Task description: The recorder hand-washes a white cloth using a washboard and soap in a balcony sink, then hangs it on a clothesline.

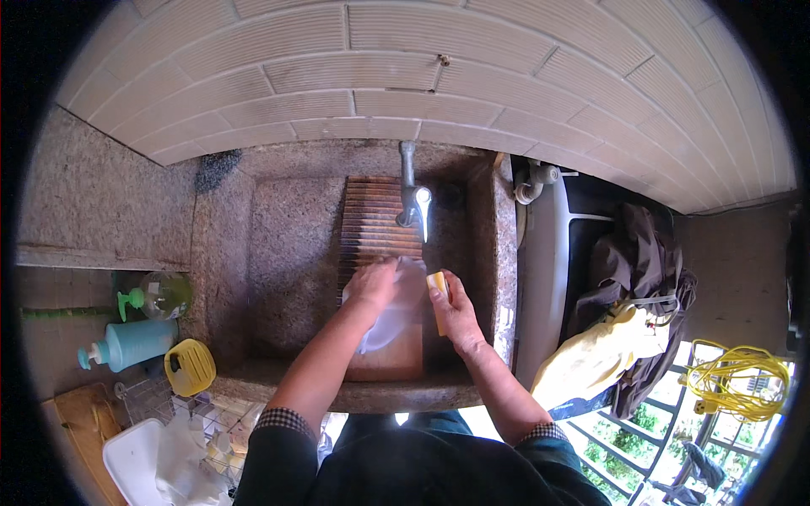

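My left hand (373, 283) grips the upper end of a thin whitish cloth (387, 329), slightly blurred and partly see-through. The cloth lies over a wooden washboard (366, 218), which is ribbed at the far end and smooth near me. In my right hand (461, 316) is a yellow block (441, 324), either a bar of soap or a sponge; my fingers cover part of it. Both hands are inside a speckled stone sink (294, 253). Above the washboard juts a metal tap (408, 174) with a shiny lever.
Left of the sink are a green pump bottle (166, 295), a blue pump bottle (140, 345) and a yellow soap dish (191, 368). A white appliance edge (545, 265) borders the right side. Bundled dark clothes (639, 253) and coiled yellow cable (737, 379) lie beyond. A tiled wall (392, 69) rises behind.
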A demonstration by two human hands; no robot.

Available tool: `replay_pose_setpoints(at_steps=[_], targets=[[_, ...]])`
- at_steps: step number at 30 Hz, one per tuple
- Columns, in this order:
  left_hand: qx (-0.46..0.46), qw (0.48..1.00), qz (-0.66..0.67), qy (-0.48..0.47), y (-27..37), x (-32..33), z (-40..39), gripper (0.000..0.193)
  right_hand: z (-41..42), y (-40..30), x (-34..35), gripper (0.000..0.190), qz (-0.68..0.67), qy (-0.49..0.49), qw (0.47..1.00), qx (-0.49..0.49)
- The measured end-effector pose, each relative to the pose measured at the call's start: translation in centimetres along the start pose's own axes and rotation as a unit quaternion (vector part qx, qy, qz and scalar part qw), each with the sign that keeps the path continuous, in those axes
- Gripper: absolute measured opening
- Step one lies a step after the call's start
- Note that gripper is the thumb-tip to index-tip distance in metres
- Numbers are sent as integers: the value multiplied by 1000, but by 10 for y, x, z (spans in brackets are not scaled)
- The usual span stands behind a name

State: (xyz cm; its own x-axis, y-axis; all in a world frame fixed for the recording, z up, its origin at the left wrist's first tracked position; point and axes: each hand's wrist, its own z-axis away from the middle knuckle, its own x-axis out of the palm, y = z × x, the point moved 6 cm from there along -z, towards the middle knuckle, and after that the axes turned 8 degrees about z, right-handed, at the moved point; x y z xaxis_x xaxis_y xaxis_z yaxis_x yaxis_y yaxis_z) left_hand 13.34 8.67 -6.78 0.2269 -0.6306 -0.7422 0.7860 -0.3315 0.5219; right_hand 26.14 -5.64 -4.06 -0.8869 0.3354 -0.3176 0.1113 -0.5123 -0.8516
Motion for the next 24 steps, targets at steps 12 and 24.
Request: replay_pose_setpoints(at_steps=[12, 24], targets=[[149, 913, 327, 195, -12, -79, 30, 36, -28, -20, -6, 56, -35, 28, 999, -19], [63, 997, 40, 16, -11, -2, 94, 73, -67, -52, 113, 51, 574, 21, 763, -296]])
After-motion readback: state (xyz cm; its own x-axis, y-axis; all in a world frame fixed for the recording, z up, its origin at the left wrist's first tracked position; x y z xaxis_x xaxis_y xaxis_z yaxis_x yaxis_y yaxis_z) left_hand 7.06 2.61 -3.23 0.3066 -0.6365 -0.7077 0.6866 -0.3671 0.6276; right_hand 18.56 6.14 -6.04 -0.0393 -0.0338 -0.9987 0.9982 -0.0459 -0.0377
